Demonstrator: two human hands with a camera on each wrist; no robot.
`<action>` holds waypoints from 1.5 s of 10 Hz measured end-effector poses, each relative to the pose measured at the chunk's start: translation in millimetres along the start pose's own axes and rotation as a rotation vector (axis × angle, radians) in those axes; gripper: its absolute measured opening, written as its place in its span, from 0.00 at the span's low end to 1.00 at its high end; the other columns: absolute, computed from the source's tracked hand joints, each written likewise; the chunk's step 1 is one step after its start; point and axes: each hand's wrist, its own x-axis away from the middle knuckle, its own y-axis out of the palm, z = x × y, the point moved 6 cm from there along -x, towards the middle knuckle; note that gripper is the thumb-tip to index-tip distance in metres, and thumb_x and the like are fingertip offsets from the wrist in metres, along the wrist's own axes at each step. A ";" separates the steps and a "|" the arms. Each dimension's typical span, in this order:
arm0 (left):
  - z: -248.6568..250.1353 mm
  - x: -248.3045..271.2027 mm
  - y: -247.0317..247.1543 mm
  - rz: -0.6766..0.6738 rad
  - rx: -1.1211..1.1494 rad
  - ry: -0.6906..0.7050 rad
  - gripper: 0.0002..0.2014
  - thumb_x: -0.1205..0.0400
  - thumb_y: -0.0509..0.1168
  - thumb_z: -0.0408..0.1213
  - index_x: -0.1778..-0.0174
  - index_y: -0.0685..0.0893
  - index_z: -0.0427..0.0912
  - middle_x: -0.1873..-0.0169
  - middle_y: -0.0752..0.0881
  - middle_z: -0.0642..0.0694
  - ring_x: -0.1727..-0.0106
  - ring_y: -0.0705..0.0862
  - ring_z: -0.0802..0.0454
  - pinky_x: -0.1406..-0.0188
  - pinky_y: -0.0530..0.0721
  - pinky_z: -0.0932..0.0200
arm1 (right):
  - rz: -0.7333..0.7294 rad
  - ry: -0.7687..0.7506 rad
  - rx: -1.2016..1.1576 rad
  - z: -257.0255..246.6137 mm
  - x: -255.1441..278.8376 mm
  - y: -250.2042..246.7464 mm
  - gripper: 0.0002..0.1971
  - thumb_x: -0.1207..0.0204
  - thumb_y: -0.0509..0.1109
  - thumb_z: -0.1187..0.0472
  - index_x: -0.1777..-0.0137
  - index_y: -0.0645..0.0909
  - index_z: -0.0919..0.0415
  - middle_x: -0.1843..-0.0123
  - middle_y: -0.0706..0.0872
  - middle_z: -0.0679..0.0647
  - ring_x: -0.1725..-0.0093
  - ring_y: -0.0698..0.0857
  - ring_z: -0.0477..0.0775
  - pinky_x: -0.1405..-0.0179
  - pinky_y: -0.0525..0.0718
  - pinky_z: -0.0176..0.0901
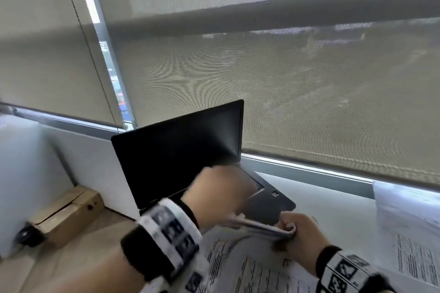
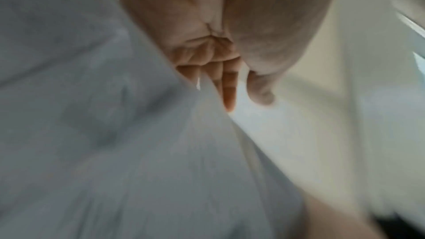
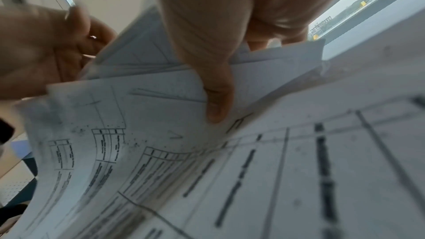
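Paper sheaf (image 1: 259, 227) is held just in front of the laptop (image 1: 176, 157). The right hand (image 1: 302, 233) pinches its right end and the left hand (image 1: 219, 195) grips its left end. Keep both grips firm and square the edges before release. Count: one sheaf, one laptop, at least two loose sheets (image 1: 247, 269) before the laptop. The number of pages in the sheaf cannot be told.

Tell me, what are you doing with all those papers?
A person holds a stack of printed papers above the desk, in front of an open laptop with a dark screen. The right hand pinches one end; the left hand meets the other end, its grip blurred. More sheets lie on the desk.
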 end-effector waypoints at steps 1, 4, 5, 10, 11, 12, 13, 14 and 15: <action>-25.4 -32.1 -25.9 -0.021 -0.129 -0.083 0.08 0.19 0.70 0.45 0.61 0.88 0.47 0.69 0.87 0.52 0.68 0.86 0.56 0.57 0.86 0.59 | -0.071 0.000 -0.046 -11.2 4.6 5.3 0.16 0.57 0.65 0.67 0.74 0.60 0.71 0.70 0.56 0.67 0.70 0.55 0.60 0.72 0.58 0.49; -97.5 -45.3 59.5 -0.721 -0.572 -0.147 0.22 0.20 0.69 0.53 0.37 0.83 0.41 0.43 0.86 0.46 0.49 0.80 0.54 0.59 0.74 0.66 | -0.133 -0.200 0.474 -16.7 6.7 4.6 0.17 0.40 0.73 0.62 0.73 0.65 0.46 0.72 0.69 0.45 0.72 0.67 0.41 0.69 0.67 0.29; -109.6 -52.1 62.6 -0.583 -0.588 -0.172 0.25 0.23 0.73 0.54 0.37 0.81 0.41 0.43 0.83 0.45 0.41 0.82 0.47 0.54 0.70 0.64 | -0.119 -0.237 0.513 -20.4 9.5 0.2 0.20 0.34 0.75 0.64 0.71 0.66 0.44 0.70 0.72 0.41 0.69 0.69 0.37 0.66 0.66 0.25; -82.6 -53.5 79.3 -0.601 -0.493 -0.069 0.23 0.24 0.70 0.59 0.37 0.81 0.53 0.51 0.78 0.55 0.52 0.79 0.55 0.54 0.77 0.61 | -0.114 -0.303 0.646 -24.9 14.0 -3.3 0.21 0.31 0.72 0.63 0.70 0.63 0.43 0.70 0.71 0.41 0.70 0.68 0.36 0.70 0.65 0.21; -78.7 -57.5 86.3 -0.562 -0.560 -0.030 0.18 0.24 0.70 0.58 0.46 0.83 0.51 0.57 0.78 0.58 0.53 0.80 0.55 0.54 0.79 0.59 | -0.135 -0.289 0.673 -24.6 13.3 -2.9 0.21 0.30 0.72 0.62 0.70 0.62 0.43 0.68 0.70 0.40 0.62 0.72 0.45 0.64 0.69 0.32; -76.0 -59.3 89.7 -0.544 -0.547 -0.004 0.14 0.23 0.69 0.54 0.52 0.88 0.47 0.58 0.81 0.57 0.54 0.80 0.57 0.52 0.82 0.59 | -0.144 -0.271 0.671 -22.5 11.7 -3.5 0.20 0.30 0.72 0.62 0.68 0.64 0.43 0.68 0.70 0.40 0.58 0.73 0.48 0.59 0.69 0.34; -73.0 -59.2 88.5 -0.494 -0.473 -0.023 0.13 0.21 0.69 0.52 0.53 0.89 0.47 0.54 0.87 0.52 0.56 0.81 0.58 0.52 0.82 0.62 | -0.149 -0.258 0.666 -21.5 12.1 -3.3 0.16 0.31 0.72 0.62 0.65 0.67 0.44 0.68 0.71 0.41 0.58 0.74 0.48 0.58 0.72 0.35; -74.5 -64.6 76.0 -0.335 -0.330 -0.060 0.09 0.22 0.70 0.53 0.60 0.85 0.52 0.63 0.85 0.58 0.61 0.81 0.62 0.59 0.79 0.67 | -0.146 -0.239 0.656 -20.0 11.5 -4.5 0.18 0.32 0.73 0.61 0.68 0.65 0.43 0.68 0.71 0.41 0.58 0.75 0.48 0.59 0.73 0.35; -76.7 -66.1 63.7 -0.217 -0.200 -0.089 0.07 0.24 0.74 0.49 0.62 0.85 0.52 0.65 0.86 0.58 0.62 0.84 0.62 0.58 0.83 0.65 | -0.135 -0.238 0.659 -21.1 12.0 -5.5 0.13 0.32 0.73 0.61 0.60 0.71 0.45 0.66 0.73 0.43 0.58 0.74 0.48 0.58 0.73 0.36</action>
